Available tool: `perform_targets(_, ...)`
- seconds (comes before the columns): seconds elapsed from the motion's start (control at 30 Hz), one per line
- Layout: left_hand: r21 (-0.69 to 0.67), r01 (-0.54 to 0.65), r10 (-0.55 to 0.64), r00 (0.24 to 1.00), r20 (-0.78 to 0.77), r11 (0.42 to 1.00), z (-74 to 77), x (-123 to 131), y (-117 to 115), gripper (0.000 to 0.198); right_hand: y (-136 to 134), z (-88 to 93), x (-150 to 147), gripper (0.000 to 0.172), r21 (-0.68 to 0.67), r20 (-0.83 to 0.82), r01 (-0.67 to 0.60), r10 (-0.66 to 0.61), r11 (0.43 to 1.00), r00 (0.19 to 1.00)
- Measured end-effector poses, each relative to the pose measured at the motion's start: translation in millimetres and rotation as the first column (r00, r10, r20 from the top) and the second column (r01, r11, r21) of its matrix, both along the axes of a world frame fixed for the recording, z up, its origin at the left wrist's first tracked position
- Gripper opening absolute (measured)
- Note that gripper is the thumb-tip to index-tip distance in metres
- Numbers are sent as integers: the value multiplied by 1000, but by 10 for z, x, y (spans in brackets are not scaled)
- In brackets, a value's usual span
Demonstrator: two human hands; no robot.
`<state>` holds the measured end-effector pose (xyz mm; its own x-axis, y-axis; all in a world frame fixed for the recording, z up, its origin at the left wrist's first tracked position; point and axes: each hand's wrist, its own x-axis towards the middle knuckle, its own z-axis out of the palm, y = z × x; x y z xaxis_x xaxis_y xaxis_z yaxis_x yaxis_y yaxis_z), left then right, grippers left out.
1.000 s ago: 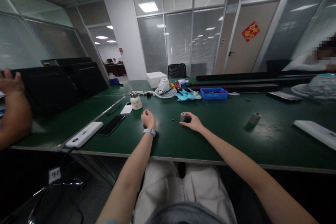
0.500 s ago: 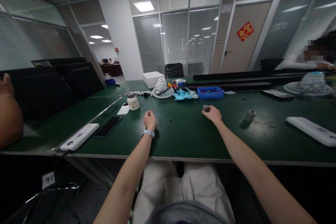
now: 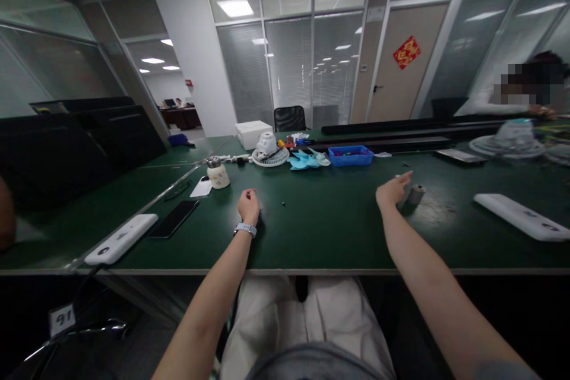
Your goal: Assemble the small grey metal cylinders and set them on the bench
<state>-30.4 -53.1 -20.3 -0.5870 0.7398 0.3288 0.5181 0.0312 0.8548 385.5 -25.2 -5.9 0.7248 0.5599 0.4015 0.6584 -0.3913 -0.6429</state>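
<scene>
My left hand (image 3: pixel 248 206) rests on the green table (image 3: pixel 307 231), fingers curled together; whether anything small is inside them is hidden. A tiny dark piece (image 3: pixel 283 203) lies to its right. On the right, my right hand (image 3: pixel 392 191) is closed around a small grey metal cylinder (image 3: pixel 398 177); only a bit of its top shows past the fingers. The index finger sticks out to the right. Just beside this hand a second grey metal cylinder (image 3: pixel 417 194) stands upright on the table, with a short stub on top.
Left are a cream bottle (image 3: pixel 218 173), a black phone (image 3: pixel 174 219) and a white power bank-like device (image 3: pixel 122 238). Behind lie a white fan part (image 3: pixel 269 155), blue fan blades (image 3: pixel 304 160) and a blue tray (image 3: pixel 351 156). A similar white device (image 3: pixel 521 217) lies right. A person (image 3: pixel 529 86) sits far right.
My right hand has moved right with its cylinder, over to the standing cylinder, and its index finger has stretched out. My left hand stays in place. The view has turned slightly right.
</scene>
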Motion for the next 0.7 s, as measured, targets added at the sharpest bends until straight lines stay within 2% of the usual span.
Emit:
perform_targets(0.07,0,5,-5,1000,1,1000,1,6,0,32,-49,72,-255,68,46,112,-104,98,993,989)
perform_targets(0.1,1,9,-9,1000,0,1000,-2,7,1,32,-80,101,-438,64,59,172,-207,194,977,966)
perform_targets(0.13,2,16,-16,1000,-3,1000,-6,8,2,32,-113,118,-652,58,52,240,-366,344,929,908)
perform_targets(0.17,3,24,-24,1000,-7,1000,-11,7,4,32,-145,118,-887,52,22,290,-532,504,846,813)
perform_targets(0.23,5,39,-39,999,-10,999,-22,6,4,32,-194,66,-1362,48,-96,271,-787,777,610,569)
perform_targets(0.27,4,43,-43,999,-7,999,-27,5,3,32,-208,21,-1576,49,-146,225,-851,855,504,467)
perform_targets(0.3,2,44,-44,999,-2,999,-31,4,2,32,-216,-29,-1760,52,-183,176,-886,901,426,397)
perform_targets(0.33,1,46,-46,999,4,999,-34,5,0,32,-217,-78,-1908,53,-207,136,-900,922,384,362)
perform_targets(0.4,2,53,-53,999,10,999,-36,9,-2,32,-206,-157,-2103,52,-229,92,-898,927,376,364)
perform_targets(0.53,10,70,-70,997,13,997,-21,21,-7,32,-186,-190,-2244,38,-240,53,-876,907,418,418)
perform_targets(0.63,1,69,-69,997,25,998,-6,29,-20,32,-209,-80,-2205,30,-222,59,-881,908,417,415)
perform_targets(0.7,5,69,-69,997,35,998,-3,33,-29,32,-235,72,-2018,29,-177,110,-884,901,433,419)
